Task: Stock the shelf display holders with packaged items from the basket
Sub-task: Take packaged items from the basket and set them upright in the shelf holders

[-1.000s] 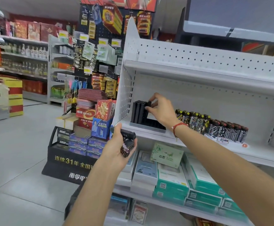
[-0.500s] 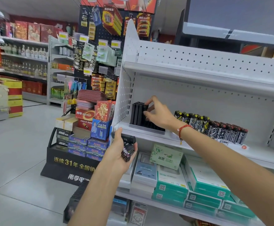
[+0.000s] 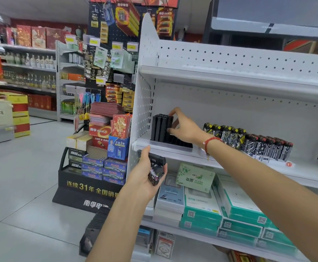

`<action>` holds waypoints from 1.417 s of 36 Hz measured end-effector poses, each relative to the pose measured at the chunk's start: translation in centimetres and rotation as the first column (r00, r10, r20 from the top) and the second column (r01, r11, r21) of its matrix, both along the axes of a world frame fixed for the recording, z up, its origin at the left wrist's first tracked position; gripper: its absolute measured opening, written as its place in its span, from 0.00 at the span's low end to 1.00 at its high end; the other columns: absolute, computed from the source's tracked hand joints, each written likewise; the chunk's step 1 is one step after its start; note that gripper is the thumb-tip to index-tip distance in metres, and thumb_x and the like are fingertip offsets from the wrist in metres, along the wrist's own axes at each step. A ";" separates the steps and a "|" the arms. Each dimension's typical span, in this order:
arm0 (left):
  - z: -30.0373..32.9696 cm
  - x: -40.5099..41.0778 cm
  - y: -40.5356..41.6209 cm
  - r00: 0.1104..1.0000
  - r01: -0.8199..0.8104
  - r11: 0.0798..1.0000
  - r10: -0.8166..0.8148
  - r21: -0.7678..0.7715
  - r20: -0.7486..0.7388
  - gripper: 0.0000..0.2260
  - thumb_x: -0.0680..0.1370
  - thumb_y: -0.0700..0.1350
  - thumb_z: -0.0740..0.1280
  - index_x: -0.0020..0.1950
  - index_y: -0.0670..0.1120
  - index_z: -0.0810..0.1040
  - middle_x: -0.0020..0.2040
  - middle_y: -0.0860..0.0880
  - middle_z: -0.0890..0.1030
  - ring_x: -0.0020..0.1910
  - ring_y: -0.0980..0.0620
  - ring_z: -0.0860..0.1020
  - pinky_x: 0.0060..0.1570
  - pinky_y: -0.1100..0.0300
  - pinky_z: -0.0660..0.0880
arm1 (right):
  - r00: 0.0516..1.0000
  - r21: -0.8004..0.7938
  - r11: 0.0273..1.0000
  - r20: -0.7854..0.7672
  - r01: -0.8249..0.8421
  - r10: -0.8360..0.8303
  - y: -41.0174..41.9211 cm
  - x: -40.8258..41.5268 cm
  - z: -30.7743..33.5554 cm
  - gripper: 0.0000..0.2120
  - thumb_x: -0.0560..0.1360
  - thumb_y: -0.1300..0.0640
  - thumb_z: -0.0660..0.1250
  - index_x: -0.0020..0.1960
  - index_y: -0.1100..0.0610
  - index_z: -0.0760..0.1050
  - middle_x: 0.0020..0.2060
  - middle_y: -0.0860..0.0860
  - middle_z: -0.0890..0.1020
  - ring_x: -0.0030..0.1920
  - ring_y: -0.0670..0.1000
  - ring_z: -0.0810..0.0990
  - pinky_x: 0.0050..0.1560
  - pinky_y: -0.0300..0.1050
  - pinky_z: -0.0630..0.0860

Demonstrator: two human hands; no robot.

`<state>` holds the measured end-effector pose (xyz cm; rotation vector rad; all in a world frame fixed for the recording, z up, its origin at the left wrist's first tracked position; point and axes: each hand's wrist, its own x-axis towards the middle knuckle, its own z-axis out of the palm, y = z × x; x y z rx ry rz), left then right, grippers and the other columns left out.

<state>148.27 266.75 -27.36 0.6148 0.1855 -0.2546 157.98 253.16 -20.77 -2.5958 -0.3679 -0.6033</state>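
Stocking a white shelf (image 3: 173, 148): right hand (image 3: 185, 127) pinching a black pack against the upright row in the display holder (image 3: 170, 143); left hand (image 3: 145, 173) gripping spare packaged items (image 3: 155, 171) below the shelf edge. Best seated upright, flush to the row; basket unseen.

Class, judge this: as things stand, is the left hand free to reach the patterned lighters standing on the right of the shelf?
Probably not: the left hand already grips dark packs, and the right arm crosses in front of the patterned lighters.

— Where's the right hand (image 3: 185, 129)?
— At the black display holder (image 3: 162, 128) on the white shelf (image 3: 230, 157), fingers on its right side.
— The left hand (image 3: 145, 174)?
— Below the shelf edge, gripping small dark packaged items (image 3: 155, 171) (labels unreadable). Patterned lighters (image 3: 249, 141) line the shelf further right.
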 end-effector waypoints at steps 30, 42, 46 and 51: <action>0.0 0.1 -2.2 0.996 0.085 0.987 -0.080 -0.135 0.046 0.17 0.81 0.54 0.57 0.49 0.41 0.74 0.43 0.46 0.77 0.38 0.53 0.74 0.46 0.59 0.73 | 0.978 0.013 0.998 0.200 -0.067 0.063 0.9 -10.5 -3.0 0.06 0.75 0.57 0.66 0.50 0.51 0.72 0.40 0.50 0.82 0.39 0.52 0.80 0.44 0.50 0.77; -0.9 1.2 0.5 0.999 0.027 0.986 -0.030 -0.166 -0.020 0.10 0.79 0.37 0.60 0.37 0.43 0.68 0.33 0.50 0.70 0.32 0.56 0.69 0.37 0.65 0.70 | 0.979 0.155 0.970 0.058 0.185 -0.196 -0.1 -4.2 0.9 0.06 0.75 0.57 0.64 0.52 0.55 0.72 0.45 0.56 0.81 0.44 0.58 0.82 0.50 0.55 0.79; -0.9 1.2 1.0 1.000 0.021 0.989 -0.023 -0.143 -0.012 0.09 0.78 0.37 0.61 0.37 0.43 0.69 0.33 0.50 0.71 0.32 0.56 0.69 0.36 0.64 0.71 | 0.978 0.178 0.965 0.056 0.190 -0.203 0.3 -3.3 1.2 0.08 0.75 0.57 0.66 0.51 0.61 0.76 0.39 0.56 0.84 0.45 0.56 0.83 0.52 0.54 0.78; -0.8 0.9 1.4 1.000 0.002 0.992 -0.001 -0.127 0.014 0.09 0.79 0.38 0.61 0.38 0.43 0.70 0.33 0.49 0.71 0.31 0.56 0.69 0.40 0.63 0.72 | 0.955 0.182 0.962 0.180 0.203 -0.236 0.3 -2.9 0.7 0.13 0.75 0.52 0.69 0.54 0.59 0.78 0.44 0.54 0.84 0.50 0.55 0.81 0.52 0.50 0.77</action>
